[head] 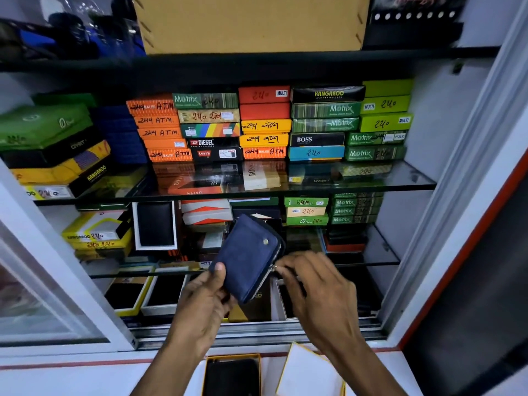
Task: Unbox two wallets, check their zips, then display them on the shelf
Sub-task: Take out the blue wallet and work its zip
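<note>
Holding a blue wallet (248, 257) tilted in front of the cabinet shelves, the left hand (204, 300) grips its lower left corner, thumb on the face. The right hand (313, 284) pinches the zip pull (275, 267) at the wallet's right edge. Below, on the white counter (85, 375), lie an open box (232, 375) with a dark wallet and a white lid (310, 372). Stacked labelled boxes (265, 124) fill the glass shelf (371, 178) above.

Both forearms bare, no sleeves visible; left grip (207, 298), right grip (317, 284) ungloved, ringless.
</note>
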